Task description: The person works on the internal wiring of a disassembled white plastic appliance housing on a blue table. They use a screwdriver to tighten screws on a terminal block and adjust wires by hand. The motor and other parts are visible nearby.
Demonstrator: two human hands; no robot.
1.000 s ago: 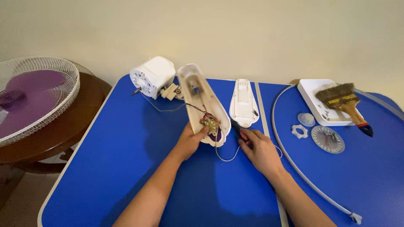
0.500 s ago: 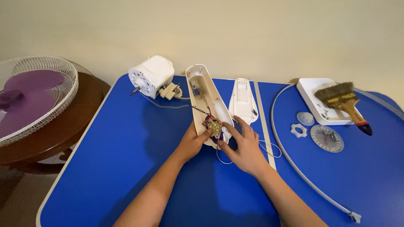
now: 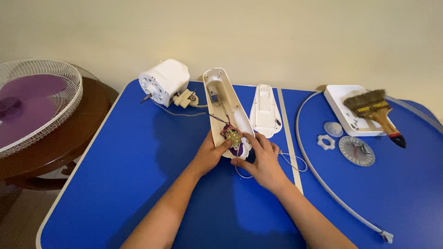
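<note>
An open cream fan housing (image 3: 226, 103) lies lengthwise on the blue table (image 3: 138, 175), with wires and a small switch block (image 3: 234, 137) at its near end. My left hand (image 3: 208, 154) grips the housing's near left edge, thumb by the switch block. My right hand (image 3: 259, 159) holds the near right edge, fingers touching the same end. A white fan motor (image 3: 164, 81) lies behind, wired to the housing. The housing's white cover plate (image 3: 265, 110) rests just to the right.
A white tray (image 3: 348, 108) with a paintbrush (image 3: 376, 113) across it sits at the back right, beside a clear cap (image 3: 333, 129), a white nut (image 3: 326, 142) and a round disc (image 3: 356, 150). A white ring (image 3: 323, 180) curves nearby. A fan grille (image 3: 34, 103) rests on a brown side table.
My right hand has moved left from the table surface onto the housing's near end. My left hand has stayed on the housing.
</note>
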